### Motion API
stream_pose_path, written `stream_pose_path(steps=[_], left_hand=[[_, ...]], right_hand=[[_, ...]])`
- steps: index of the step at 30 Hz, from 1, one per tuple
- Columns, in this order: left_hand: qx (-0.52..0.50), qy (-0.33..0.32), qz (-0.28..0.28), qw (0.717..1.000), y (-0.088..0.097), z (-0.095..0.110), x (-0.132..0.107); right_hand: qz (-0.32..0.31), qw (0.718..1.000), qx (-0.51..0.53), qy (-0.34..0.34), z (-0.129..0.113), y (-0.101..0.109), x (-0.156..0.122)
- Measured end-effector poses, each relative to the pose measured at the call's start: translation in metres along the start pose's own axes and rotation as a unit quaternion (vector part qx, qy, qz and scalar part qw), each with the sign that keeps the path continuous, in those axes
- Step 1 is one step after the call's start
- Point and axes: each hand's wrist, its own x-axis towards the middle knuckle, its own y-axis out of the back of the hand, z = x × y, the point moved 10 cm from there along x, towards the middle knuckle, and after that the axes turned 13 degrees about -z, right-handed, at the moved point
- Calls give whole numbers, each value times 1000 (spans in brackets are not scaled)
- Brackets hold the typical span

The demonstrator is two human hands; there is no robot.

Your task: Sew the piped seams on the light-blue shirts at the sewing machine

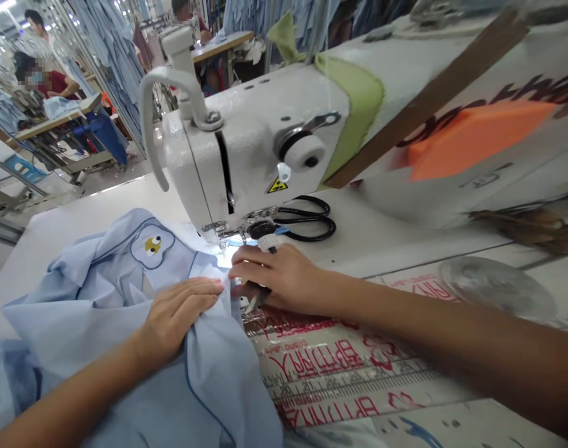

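A light blue garment [125, 348] with dark blue piping lies bunched over the sewing machine bed, and a flower-shaped patch with a yellow motif [153, 244] shows on it. My left hand [181, 308] rests flat on the cloth, fingers stretched toward the needle area. Just right of the needle, my right hand [274, 277] is closed at the garment's edge. Tucked in its palm is a small pointed metal tool, seemingly thread snips [257, 300], mostly hidden by the fingers. The sewing machine [246, 149] stands right in front, its presser foot [223, 242] close to my right fingertips.
Black-handled scissors [318, 219] lie behind the needle area. A printed ruler [339, 382] is taped along the table front, near a round clear disc [496, 287]. An orange piece [479, 137] is on the machine arm. Co-workers sit at other tables [60, 118] behind.
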Motion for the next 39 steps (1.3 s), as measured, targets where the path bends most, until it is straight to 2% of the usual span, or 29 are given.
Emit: stream_pose_path(steps=[4,8,14,23,26,32,35,39], left_hand=[[14,-7,-4,1000,0,2,1],[24,-10,-13,1000,1,4,3],[62,-20,-24,998,-1,9,3],[107,-39,-47,992,-5,18,9],[135,-49,-62,988,-12,21,10],[145,-71,-100,982,-28,24,8],[162,-73,-106,978,-31,23,6],[159,-74,-137,975,-36,22,4]], right_hand=[[-39,999,5,-6,-3,-8,6],[-40,999,11,-11,-2,-8,9],[-80,996,34,-12,2,-16,11],[-88,986,134,-43,15,-29,13],[-114,988,89,-54,13,-27,11],[-150,971,-54,-181,31,-20,2],[-165,971,-71,-156,28,-27,1],[-97,989,-62,-87,17,-18,1]])
